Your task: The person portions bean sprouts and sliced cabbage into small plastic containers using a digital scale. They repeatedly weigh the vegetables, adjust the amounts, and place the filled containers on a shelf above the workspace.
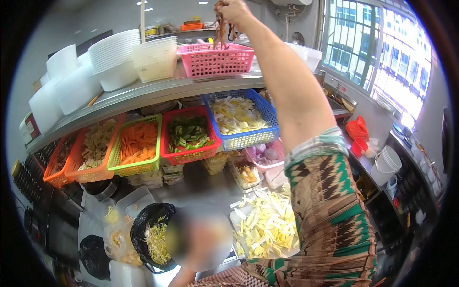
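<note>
High over the upper shelf, my right hand (235, 13) grips a bunch of limp reddish-brown strips (220, 30); what food they are is unclear. They hang down into a pink plastic basket (218, 62), whose contents are mostly hidden by its wall. My left hand (200, 238) is low over the counter inside a round blurred patch, so its fingers and anything in them cannot be made out. Left of it, bean sprouts (156, 244) lie in a black plastic bag (138, 222). To its right is a heap of sliced napa cabbage (267, 226).
Under the metal shelf (157, 94) stand baskets of sliced carrot (138, 141), green peppers (188, 132) and cut cabbage (238, 113). Stacked white bowls (113, 59) and clear plastic containers (156, 59) line the shelf. A white bucket (385, 165) is at right, near a barred window (376, 53).
</note>
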Demonstrator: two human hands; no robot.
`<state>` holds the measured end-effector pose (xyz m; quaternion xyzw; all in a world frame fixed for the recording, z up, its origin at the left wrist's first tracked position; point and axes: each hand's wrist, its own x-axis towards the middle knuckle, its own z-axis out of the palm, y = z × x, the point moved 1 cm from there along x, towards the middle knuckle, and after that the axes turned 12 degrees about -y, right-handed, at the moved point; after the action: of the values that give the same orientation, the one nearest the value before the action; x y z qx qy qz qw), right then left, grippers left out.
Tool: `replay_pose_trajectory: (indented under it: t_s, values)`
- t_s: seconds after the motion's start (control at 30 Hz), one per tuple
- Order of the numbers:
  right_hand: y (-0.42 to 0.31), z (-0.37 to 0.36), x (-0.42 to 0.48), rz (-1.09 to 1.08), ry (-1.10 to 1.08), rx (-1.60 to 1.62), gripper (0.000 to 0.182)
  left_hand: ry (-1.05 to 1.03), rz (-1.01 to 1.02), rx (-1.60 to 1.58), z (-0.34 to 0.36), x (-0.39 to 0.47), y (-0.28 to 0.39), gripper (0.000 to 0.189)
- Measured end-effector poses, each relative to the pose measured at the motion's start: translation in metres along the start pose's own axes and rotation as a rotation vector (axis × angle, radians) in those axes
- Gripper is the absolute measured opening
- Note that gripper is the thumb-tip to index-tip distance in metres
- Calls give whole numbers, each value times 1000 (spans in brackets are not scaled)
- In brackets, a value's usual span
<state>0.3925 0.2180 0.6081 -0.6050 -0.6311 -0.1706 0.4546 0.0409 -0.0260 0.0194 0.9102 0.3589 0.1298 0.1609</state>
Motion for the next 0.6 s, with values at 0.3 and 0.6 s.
replay_pose_trajectory:
  t_s: [0.3, 0.6]
  values:
    - [-97, -84, -54, -361, -195, 705, 18, 91, 25, -204, -88, 4, 21, 53]
    - [-153, -2, -322, -63, -603, 734, 13, 260, 254, -1358, -182, 23, 17, 94]
